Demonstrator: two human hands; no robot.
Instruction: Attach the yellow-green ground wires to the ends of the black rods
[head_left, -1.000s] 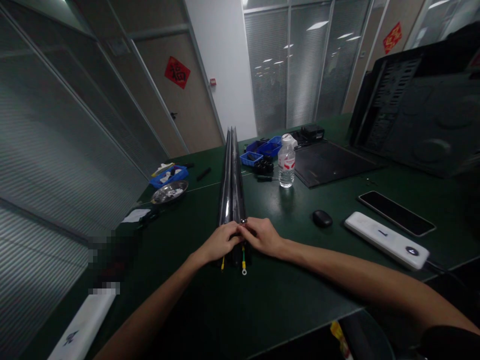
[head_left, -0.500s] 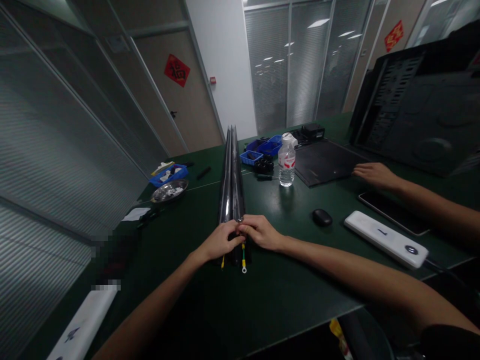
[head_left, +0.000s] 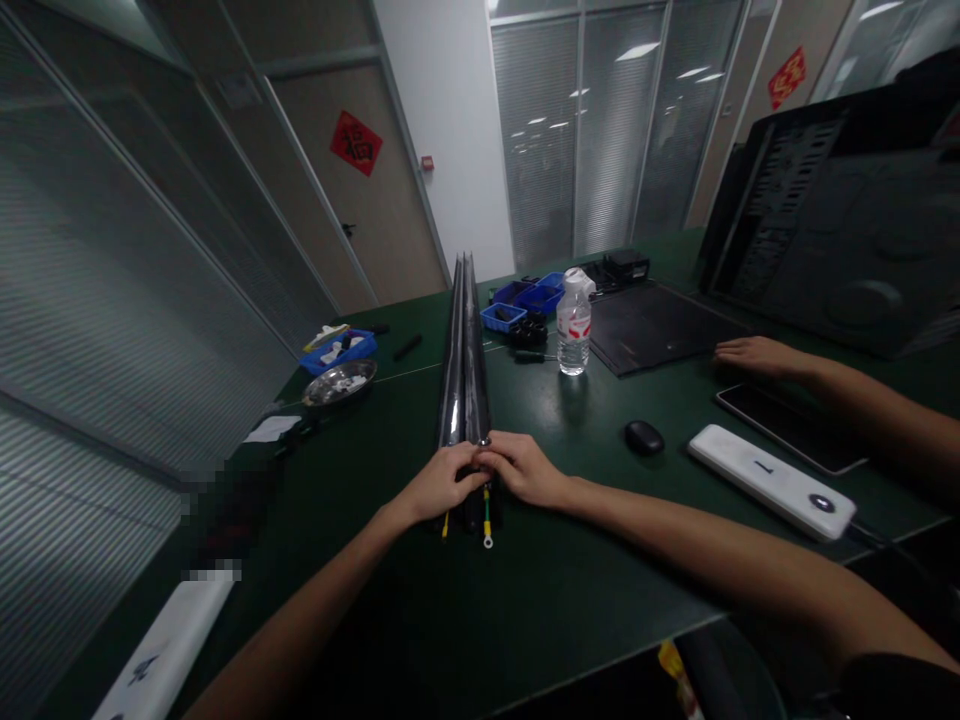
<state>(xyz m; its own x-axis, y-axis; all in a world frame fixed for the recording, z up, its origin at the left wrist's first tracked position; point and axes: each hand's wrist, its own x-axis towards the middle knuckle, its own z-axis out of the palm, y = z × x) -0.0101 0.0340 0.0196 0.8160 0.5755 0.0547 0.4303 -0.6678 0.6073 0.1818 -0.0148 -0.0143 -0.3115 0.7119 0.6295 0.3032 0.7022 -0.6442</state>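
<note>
Two long, dark, glossy rails lie side by side on the green table, running away from me. At their near end my left hand and my right hand meet, both closed with fingertips pinched together. Something small and shiny shows by the right fingers; what the fingertips hold is hidden. Below the hands, a green-and-yellow wire ends in a ring terminal. A second yellow wire end sticks out under my left hand.
A water bottle, blue bins and a screwdriver stand right of the rails. Further right are a mouse, a white power strip, a phone-like slab and another person's hand. Leftward sits a metal dish.
My hands stay pinched together at the rails' near end, almost unmoved. The other person's hand has shifted slightly right and down.
</note>
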